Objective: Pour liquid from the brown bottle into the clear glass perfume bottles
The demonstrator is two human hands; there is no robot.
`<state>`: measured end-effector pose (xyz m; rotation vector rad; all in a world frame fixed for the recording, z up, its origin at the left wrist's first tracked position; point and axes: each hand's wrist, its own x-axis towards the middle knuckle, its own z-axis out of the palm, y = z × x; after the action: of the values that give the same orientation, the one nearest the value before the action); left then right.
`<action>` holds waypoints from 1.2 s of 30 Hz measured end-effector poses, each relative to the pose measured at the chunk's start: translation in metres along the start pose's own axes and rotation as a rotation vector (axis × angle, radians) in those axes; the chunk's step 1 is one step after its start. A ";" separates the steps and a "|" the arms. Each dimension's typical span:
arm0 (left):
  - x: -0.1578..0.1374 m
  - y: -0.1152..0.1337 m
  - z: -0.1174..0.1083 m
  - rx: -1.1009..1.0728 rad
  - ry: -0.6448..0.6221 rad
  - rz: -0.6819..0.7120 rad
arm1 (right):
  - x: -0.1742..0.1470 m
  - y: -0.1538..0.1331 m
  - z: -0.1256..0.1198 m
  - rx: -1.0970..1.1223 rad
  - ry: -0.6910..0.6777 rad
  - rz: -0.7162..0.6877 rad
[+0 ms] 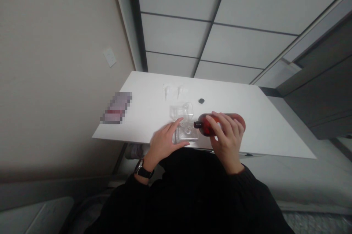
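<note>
My right hand is wrapped over a large reddish-amber bottle, tipped nearly onto its side. The bottle's uncapped dark neck points left, at the near clear bottle. This squarish clear bottle has a round opening on top; whether liquid flows into it cannot be made out. My left hand curves around its left side, thumb at the far edge and fingers at the near edge. Just behind stands a second clear bottle, similar in shape. A small black cap lies beyond the amber bottle.
Two small pale pump-like tops, a left one and a right one, lie toward the back of the white table. A pixelated item rests at the left end. A wall adjoins the left side; white panels rise behind.
</note>
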<state>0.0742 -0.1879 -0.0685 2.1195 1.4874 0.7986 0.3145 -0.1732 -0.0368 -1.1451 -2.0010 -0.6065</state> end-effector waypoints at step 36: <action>0.001 0.001 0.001 0.025 0.001 0.006 | 0.003 0.002 -0.003 -0.028 0.016 -0.043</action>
<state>0.0758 -0.1874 -0.0685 2.1426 1.5000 0.7871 0.3163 -0.1726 -0.0323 -1.1131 -2.0136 -0.6655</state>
